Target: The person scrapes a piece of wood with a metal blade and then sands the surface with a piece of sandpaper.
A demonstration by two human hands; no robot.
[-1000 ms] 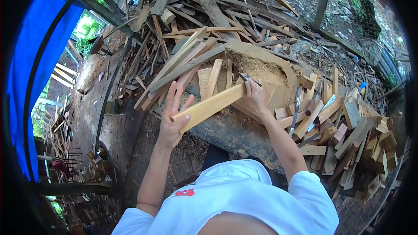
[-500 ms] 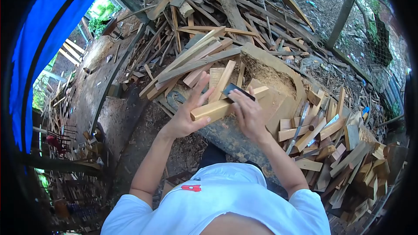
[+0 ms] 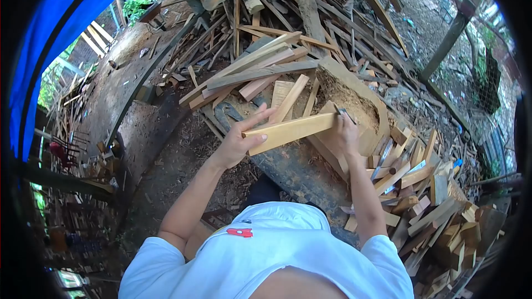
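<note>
A pale, planed wooden block (image 3: 296,128) lies lengthwise across the space in front of me. My left hand (image 3: 237,143) grips its left end, the thumb on the near side and the fingers on the far side. My right hand (image 3: 347,133) is at the block's right end, its fingers closed around a small dark flat piece (image 3: 343,113) with a thin edge. What kind of piece it is I cannot make out. Behind the block, a narrow wooden strip (image 3: 291,98) leans over a short board (image 3: 281,93) on the bench.
The worn bench (image 3: 288,174) lies beneath the block. Long planks (image 3: 260,77) are stacked at its far left, beside a sawdust-filled hollow (image 3: 352,91). A heap of wood offcuts (image 3: 438,205) is on the right. More scrap timber (image 3: 310,11) is piled beyond, and a post (image 3: 449,44) stands far right.
My right hand has slid right along the block to its far end, taking the dark piece along. The block's broad side now faces me more. My left hand keeps its hold.
</note>
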